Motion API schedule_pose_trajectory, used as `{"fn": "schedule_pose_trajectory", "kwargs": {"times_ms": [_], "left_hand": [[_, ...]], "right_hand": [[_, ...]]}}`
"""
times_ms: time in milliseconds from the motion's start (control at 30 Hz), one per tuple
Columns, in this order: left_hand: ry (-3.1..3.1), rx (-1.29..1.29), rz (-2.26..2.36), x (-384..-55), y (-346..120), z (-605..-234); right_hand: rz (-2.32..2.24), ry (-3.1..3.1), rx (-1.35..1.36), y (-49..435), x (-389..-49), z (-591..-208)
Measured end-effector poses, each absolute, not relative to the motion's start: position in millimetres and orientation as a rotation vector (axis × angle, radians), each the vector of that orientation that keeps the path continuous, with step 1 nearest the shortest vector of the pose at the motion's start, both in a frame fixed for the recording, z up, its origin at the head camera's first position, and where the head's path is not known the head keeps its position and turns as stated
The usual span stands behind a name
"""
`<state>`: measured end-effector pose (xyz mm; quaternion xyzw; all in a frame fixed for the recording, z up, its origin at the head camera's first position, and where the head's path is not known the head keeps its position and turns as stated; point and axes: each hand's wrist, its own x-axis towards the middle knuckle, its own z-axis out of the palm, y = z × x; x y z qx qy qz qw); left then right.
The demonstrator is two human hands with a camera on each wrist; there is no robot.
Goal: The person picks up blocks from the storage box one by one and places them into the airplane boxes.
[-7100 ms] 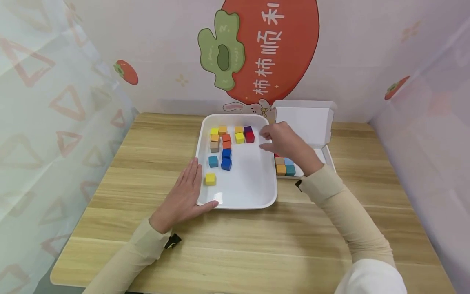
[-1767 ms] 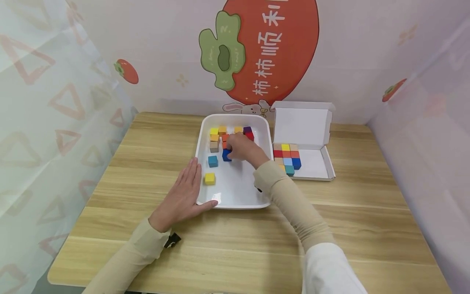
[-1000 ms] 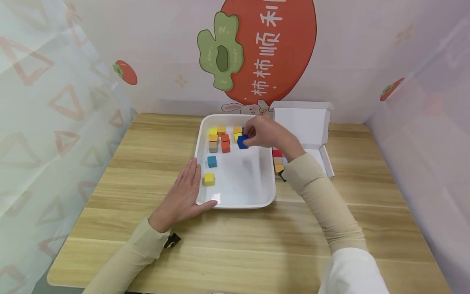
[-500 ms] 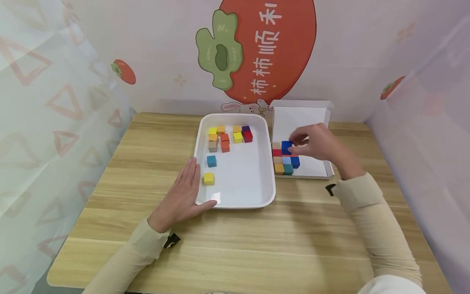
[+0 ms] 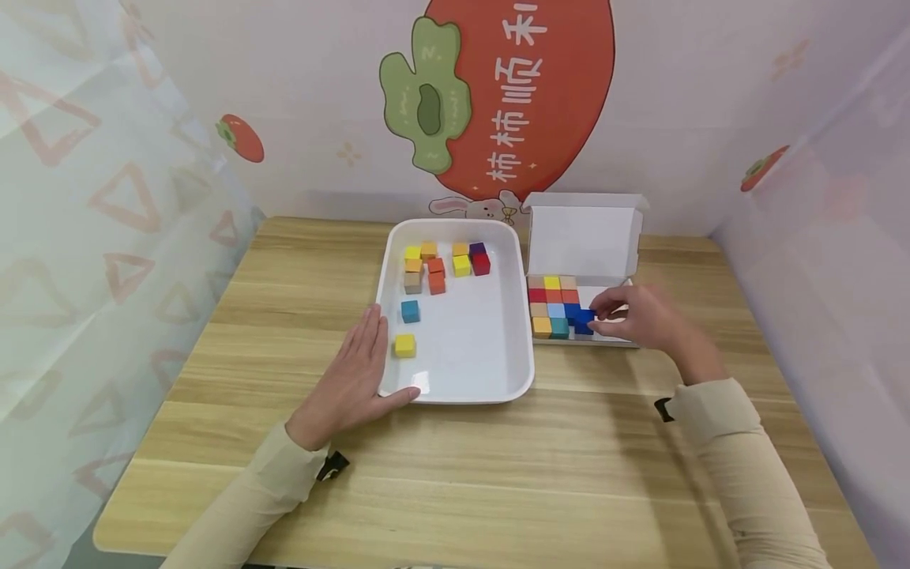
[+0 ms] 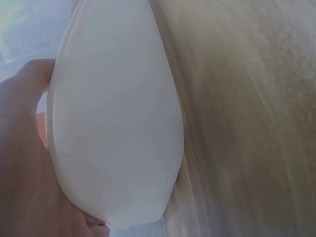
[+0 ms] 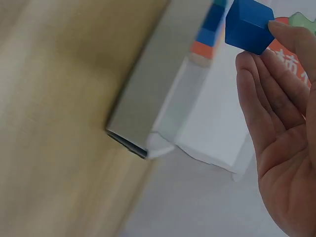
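Note:
My left hand (image 5: 348,379) rests against the left wall and near-left corner of a white tray (image 5: 469,371), fingers straight and thumb over the near rim. In the left wrist view, that hand (image 6: 29,163) lies along the tray's rim. Loose coloured cubes sit in the tray: a yellow cube (image 5: 405,345), a teal cube (image 5: 410,310) and several others farther back. Between thumb and fingertips my right hand (image 5: 647,316) pinches a blue cube (image 7: 249,25), low over the front of an open white box (image 5: 613,336). Beside it is a dark teal cube (image 5: 559,328).
Packed cubes in several colours fill the box's left side, including a red cube (image 5: 537,295). The box's lid (image 5: 584,241) stands upright behind. Tray and box stand side by side on a wooden table (image 5: 455,482), close to the back wall (image 5: 320,118).
My right hand has picked a blue cube from the tray and carried it right to the box's front. Another blue cube left the tray earlier. My left hand stays in place.

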<state>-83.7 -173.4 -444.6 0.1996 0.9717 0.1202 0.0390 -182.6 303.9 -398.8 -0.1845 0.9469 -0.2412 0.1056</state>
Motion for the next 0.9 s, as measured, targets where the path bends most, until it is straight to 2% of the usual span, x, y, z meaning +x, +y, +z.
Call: {"fn": "schedule_pose_trajectory", "kwargs": {"times_ms": [267,533,733,900], "left_hand": [[2.982,0.618,0.374,-84.7,-174.7,-445.2],[2.976,0.617,0.372,-84.3,-174.6,-443.3],[2.968,0.625,0.365,-83.9,-174.0,-442.6],[2.954,0.603,0.369,-83.3,-174.1,-442.4]], "right_hand": [[-0.819,2.755,-0.520,303.3,-181.1,-427.5],[-0.794,2.785,-0.491,305.6,-182.9,-436.4],[-0.659,2.837,-0.528,295.7,-188.2,-416.0],[-0.565,2.834,-0.587,258.7,-195.6,-379.9]]}}
